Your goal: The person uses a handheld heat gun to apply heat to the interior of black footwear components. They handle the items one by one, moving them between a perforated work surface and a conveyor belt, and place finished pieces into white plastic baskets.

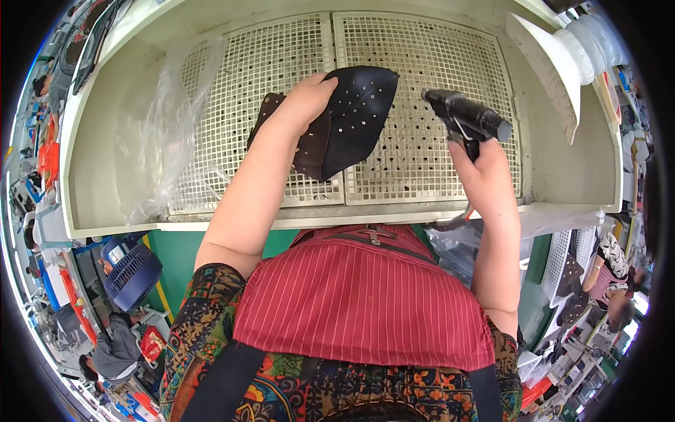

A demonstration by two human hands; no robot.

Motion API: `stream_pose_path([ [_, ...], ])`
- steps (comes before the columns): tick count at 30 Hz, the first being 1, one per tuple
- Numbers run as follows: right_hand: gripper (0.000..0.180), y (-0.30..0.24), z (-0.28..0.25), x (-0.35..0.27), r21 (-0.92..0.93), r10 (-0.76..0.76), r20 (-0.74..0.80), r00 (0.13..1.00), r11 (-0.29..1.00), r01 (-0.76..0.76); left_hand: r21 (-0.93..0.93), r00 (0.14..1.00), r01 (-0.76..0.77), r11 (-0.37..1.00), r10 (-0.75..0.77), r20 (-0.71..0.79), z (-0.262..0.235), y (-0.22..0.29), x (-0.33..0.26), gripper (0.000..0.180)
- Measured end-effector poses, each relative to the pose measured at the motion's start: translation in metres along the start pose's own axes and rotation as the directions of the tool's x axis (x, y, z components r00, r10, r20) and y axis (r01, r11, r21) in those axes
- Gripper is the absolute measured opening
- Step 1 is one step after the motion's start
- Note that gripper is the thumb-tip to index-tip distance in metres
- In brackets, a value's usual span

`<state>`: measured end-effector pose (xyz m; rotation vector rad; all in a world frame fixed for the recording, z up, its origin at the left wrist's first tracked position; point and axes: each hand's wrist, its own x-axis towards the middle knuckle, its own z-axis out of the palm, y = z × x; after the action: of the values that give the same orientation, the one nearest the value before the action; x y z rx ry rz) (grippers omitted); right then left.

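Note:
My left hand (309,102) is closed on the upper edge of a folded black leather-like piece (360,105) dotted with small shiny studs or eyelets. A dark brown part of it (313,148) shows under my wrist, and another dotted flap sticks out left of my forearm. My right hand (485,172) grips a black pistol-shaped tool (460,112) with a thin metal trigger. Its narrow end faces left, toward the piece but apart from it. Both hands are over a cream plastic grid (422,49). Some of the fingers of each hand are hidden.
The grid lies in a pale walled booth (112,141). Clear plastic film (176,133) hangs at its left side. A white cone-shaped hood (545,67) with a ribbed duct stands at the right. A blue fan (130,273) is at lower left; other people work on both sides.

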<state>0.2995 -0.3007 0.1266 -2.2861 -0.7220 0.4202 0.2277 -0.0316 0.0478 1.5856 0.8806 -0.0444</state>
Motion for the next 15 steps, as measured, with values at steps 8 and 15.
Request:
stream_pose_path([
  [8, 0.031, -0.017, 0.003, 0.0, 0.071, -0.119, 0.024, 0.993, 0.991, 0.117, 0.148, 0.997, -0.063, 0.987, 0.056, 0.05, 0.002, 0.011, -0.008, 0.053],
  [15, 0.027, -0.008, -0.015, -0.023, -0.02, 0.03, 0.074, 0.997, 0.999, -0.029, 0.26, 0.97, -0.228, 0.938, 0.242, -0.023, 0.008, -0.006, -0.008, 0.041],
])
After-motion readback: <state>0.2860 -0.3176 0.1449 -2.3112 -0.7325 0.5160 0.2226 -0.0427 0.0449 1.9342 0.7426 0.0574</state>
